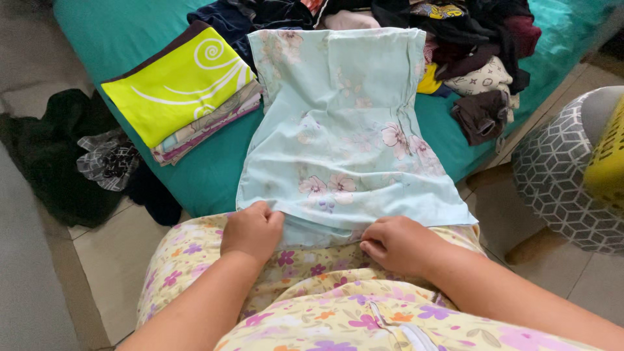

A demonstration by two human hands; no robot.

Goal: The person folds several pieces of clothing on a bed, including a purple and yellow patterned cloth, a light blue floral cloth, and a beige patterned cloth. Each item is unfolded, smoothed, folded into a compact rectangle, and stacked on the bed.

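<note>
Tiled floor [117, 260], pale; a bed with a teal sheet [130, 32] runs across the upper part of the view. The person wears a yellow floral garment [325, 305], seen at the bottom edge.

Light blue floral garment [344, 130] lies spread flat on the bed, its near hem hanging over the bed edge toward the person. Pink flower print shows on its lower half.

Left hand [252, 229]: fingers curled, pinching the near hem at its left corner. Right hand [396, 244]: fingers curled, gripping the same hem toward its right side. Both hands closed on the cloth, well apart from each other along the hem.

Just to the left of the blue garment: a stack of folded cloths [188, 104], top piece lime green with white swirls. Behind and to the right: a loose heap of unfolded clothes [468, 52], mostly dark, some cream and yellow pieces.

On the floor left of the bed: a dark crumpled pile [58, 149] with a grey patterned piece. At right: a grey geometric-patterned pouf [559, 182]; a yellow basket [608, 156] touches it, partly out of frame.
</note>
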